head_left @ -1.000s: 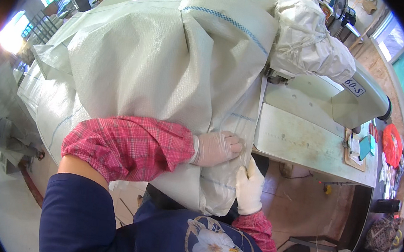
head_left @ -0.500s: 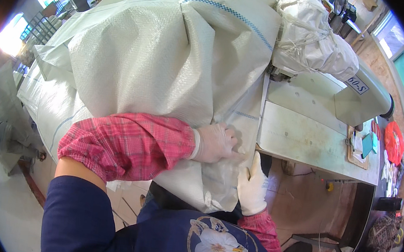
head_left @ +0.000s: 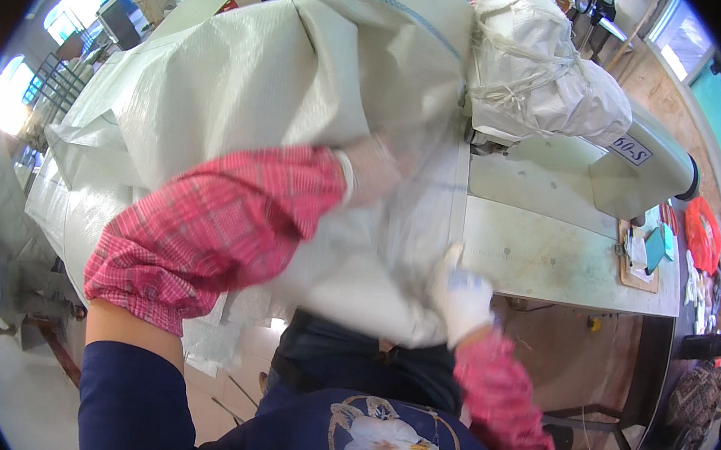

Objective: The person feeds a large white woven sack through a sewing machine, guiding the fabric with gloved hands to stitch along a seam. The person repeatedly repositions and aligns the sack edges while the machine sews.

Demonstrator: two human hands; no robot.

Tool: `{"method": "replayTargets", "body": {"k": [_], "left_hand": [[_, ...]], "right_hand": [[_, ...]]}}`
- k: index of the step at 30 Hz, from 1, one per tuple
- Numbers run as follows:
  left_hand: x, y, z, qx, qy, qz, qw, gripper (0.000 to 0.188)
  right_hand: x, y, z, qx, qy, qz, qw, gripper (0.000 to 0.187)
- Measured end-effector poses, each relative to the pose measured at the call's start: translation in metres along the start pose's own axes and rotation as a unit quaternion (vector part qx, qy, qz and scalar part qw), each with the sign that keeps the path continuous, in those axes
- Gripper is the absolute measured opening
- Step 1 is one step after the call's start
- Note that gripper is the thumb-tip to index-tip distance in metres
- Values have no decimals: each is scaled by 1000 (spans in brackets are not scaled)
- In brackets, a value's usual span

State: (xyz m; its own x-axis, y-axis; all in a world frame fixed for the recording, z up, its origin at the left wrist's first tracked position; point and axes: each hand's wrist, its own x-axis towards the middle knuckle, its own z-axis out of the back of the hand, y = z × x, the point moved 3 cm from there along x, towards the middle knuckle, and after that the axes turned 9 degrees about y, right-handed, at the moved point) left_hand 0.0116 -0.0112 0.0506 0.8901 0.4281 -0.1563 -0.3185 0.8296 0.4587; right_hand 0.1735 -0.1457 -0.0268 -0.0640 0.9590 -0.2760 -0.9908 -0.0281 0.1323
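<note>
A large sheet of white woven plastic fabric (head_left: 218, 81) with blue dashed stripes lies in folds over the table before me. My left hand (head_left: 372, 172), in a thin whitish glove, rests on the fabric near its right part; motion smears its fingers. At the near right edge of the sheet, my white-gloved right hand (head_left: 462, 302) grips the fabric, thumb uppermost and fingers hidden. Just beyond both hands stands a sewing machine (head_left: 643, 170), its head wrapped in a tied white woven cover (head_left: 544, 73). The fabric's right edge runs along the machine's bed.
The machine's metal worktable (head_left: 549, 252) extends to the right. On it lies a clipboard (head_left: 636, 273) with a teal item. A red bag (head_left: 702, 245) hangs farther right. Another person (head_left: 4, 277) stands at the far left. A fan (head_left: 599, 5) is at the back.
Both hands have moved forward, the left also slightly left and the right slightly right. The near part of the fabric has shifted forward with them.
</note>
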Motion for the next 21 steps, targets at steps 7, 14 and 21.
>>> {"method": "replayTargets", "body": {"k": [7,14,21], "left_hand": [[-10,81,-27,123,345,180,913,29],[-122,31,119,-391,-82,227,888,10],[-131,-126,197,-343,50,-317,883,14]], "right_hand": [[167,-29,63,59,58,16,996,44],[78,-21,85,108,-302,84,944,33],[-49,29,61,257,-195,358,876,38]]}}
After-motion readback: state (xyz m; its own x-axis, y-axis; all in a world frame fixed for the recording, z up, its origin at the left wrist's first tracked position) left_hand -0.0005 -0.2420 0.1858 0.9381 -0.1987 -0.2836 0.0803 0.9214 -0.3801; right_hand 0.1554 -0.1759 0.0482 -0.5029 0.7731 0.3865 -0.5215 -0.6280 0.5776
